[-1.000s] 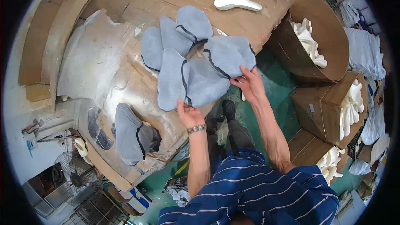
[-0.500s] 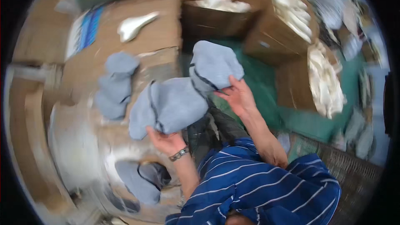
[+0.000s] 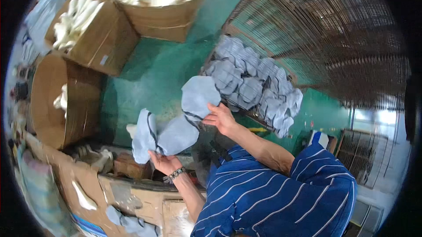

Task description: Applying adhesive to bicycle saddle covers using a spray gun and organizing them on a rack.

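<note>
A light grey, soft-looking piece of several rounded lobes with dark bands between them [image 3: 178, 135] stretches between my two hands. My left hand [image 3: 165, 163] is closed on its lower edge, beside the dark band of the leftmost lobe; a bracelet is on that wrist. My right hand [image 3: 219, 119] grips the lower edge of the rightmost lobe, the fingers partly behind it. Just beyond my right hand is a wire cage [image 3: 252, 115] holding a heap of similar grey pieces [image 3: 251, 90]. The piece is held above the floor, apart from the table.
Cardboard boxes [image 3: 110, 48] with cream-white, bone-shaped pieces [image 3: 81, 19] stand on the green floor [image 3: 145, 79] at the left and back. A cardboard-covered table [image 3: 61, 171] at lower left bears one white piece [image 3: 83, 196] and another grey piece [image 3: 132, 224]. Rusty wire mesh [image 3: 316, 30] rises at the right.
My view has swung right, away from the table, and the wire cage with its grey heap has come into sight. Both hands still hold the grey lobed piece.
</note>
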A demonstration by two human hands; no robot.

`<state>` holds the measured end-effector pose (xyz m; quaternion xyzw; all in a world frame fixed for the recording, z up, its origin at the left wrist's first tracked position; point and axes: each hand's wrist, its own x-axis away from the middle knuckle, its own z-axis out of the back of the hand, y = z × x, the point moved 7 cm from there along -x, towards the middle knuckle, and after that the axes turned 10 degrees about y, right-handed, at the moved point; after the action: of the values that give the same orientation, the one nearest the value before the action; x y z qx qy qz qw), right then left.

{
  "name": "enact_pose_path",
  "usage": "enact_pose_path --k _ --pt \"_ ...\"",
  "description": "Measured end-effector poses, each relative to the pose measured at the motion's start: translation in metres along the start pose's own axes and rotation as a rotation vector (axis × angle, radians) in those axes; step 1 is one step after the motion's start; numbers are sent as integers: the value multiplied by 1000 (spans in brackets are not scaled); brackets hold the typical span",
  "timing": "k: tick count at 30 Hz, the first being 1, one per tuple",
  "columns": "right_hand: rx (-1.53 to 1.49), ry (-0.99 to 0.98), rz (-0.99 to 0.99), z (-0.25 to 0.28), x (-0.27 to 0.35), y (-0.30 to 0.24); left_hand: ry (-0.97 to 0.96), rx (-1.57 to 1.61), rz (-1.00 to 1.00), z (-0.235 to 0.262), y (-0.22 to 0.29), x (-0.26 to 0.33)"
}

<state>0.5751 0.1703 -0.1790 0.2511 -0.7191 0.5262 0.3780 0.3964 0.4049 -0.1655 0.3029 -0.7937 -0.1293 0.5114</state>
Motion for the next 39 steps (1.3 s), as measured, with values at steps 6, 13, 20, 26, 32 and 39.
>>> enact_pose_path --k 6,13,20,26,32,39 --pt "-263 179 90 96 3 -89 -58 -217 282 -100 -85 -6" --pt "-496 274 288 165 -3 -186 -339 -297 300 -253 -164 21" --pt "-569 388 473 231 -84 -140 -709 -245 291 -270 -292 -53" --pt "-579 797 -148 284 -250 -57 -451 -715 571 -220 -502 -213" --pt "891 446 1234 134 -268 -148 -338 -876 342 -195 -524 -220" --pt "1225 29 904 77 -378 -103 -291 -744 601 -209 -474 -173"
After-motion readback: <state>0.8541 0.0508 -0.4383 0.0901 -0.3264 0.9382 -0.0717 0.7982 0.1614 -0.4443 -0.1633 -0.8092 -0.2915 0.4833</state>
